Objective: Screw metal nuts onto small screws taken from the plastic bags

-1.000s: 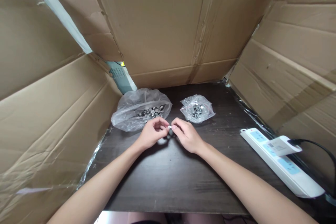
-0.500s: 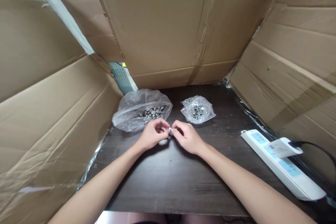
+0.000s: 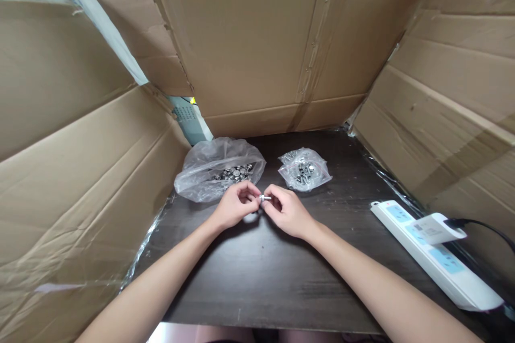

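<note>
A small shiny metal screw [image 3: 263, 198] with a wide collar or head lies level between my two hands, above the table. My left hand [image 3: 238, 204] pinches its head end between thumb and forefinger. My right hand [image 3: 287, 209] has thumb and forefinger curled around the thin shank, which shows between them. Just beyond my left hand rests a clear plastic bag [image 3: 219, 155], its mouth showing many round metal pieces [image 3: 238, 172]. Farther right, past my right hand, sits a smaller clear zip bag [image 3: 317, 174] with metal screws [image 3: 306, 171] inside.
Cardboard walls [image 3: 249, 37] enclose the dark table [image 3: 257, 278] at the back and both sides. A white power strip [image 3: 438, 257] runs along the right, with a white plug-in adapter [image 3: 436, 228] and black cable [image 3: 483, 223] on it.
More of the screw's shank now shows between my right fingertips, which have loosened slightly around it. The whole view has shifted a little; both hands stay in place.
</note>
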`<state>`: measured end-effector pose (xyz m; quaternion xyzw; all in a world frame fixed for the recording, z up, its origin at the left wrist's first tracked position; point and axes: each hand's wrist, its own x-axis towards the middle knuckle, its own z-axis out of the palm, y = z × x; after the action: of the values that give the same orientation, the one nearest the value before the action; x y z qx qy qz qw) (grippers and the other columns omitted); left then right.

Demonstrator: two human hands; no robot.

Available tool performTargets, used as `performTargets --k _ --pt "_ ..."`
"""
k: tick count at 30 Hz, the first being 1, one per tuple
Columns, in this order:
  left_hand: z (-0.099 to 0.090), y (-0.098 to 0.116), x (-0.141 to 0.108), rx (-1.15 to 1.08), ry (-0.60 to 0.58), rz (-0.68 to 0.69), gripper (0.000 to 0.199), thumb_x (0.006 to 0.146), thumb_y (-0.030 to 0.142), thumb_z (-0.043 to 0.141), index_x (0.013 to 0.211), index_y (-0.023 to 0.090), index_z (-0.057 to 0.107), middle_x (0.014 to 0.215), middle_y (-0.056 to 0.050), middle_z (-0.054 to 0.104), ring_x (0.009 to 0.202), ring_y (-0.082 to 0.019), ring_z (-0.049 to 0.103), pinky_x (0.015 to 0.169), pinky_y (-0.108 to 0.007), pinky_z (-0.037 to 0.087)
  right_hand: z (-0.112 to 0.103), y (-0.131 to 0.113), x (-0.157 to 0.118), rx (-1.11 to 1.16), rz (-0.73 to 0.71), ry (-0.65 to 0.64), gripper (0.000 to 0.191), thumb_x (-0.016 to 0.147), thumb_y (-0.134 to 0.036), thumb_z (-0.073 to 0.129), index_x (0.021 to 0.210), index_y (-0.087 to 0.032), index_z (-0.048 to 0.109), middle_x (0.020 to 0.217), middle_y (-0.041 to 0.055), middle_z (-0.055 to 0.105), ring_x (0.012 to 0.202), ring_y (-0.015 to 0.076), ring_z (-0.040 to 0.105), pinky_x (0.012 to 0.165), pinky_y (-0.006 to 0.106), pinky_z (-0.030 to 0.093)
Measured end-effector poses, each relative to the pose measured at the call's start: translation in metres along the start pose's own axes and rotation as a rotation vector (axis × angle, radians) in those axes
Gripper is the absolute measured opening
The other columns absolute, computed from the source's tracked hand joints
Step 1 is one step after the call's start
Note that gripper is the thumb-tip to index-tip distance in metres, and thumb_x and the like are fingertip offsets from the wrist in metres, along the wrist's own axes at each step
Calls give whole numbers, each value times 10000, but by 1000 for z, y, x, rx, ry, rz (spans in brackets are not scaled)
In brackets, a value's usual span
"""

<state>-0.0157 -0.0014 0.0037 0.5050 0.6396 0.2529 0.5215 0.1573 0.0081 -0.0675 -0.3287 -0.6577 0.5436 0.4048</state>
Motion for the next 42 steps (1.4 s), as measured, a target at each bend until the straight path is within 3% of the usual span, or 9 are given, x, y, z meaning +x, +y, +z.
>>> performTargets --k 15,21,28,42 --pt "-2 -3 0 23 -51 36 171 666 152 694 815 141 611 736 6 646 650 -102 587 614 -198 447 -1 0 0 -2 13 -40 190 912 -248 552 733 -200 509 656 -27 521 586 122 455 578 257 318" --pt "-1 -2 0 14 -35 15 184 682 200 730 793 145 595 691 18 615 609 -93 563 591 -197 447 -2 0 0 -16 7 -61 279 962 -282 507 698 -200 469 653 -21 516 606 128 465 597 267 315" --pt "-2 -3 0 19 -39 36 175 716 216 743 806 148 609 710 9 619 614 -92 562 591 -193 458 -2 -2 -1 15 31 -49 114 946 -272 539 862 -202 569 716 -16 580 618 134 492 600 263 341" --pt "-1 0 0 31 -17 26 202 706 244 767 802 145 620 704 7 625 606 -94 559 590 -202 457 0 -2 -1 19 5 -11 95 910 -228 564 821 -201 549 715 -20 551 613 128 476 598 254 352"
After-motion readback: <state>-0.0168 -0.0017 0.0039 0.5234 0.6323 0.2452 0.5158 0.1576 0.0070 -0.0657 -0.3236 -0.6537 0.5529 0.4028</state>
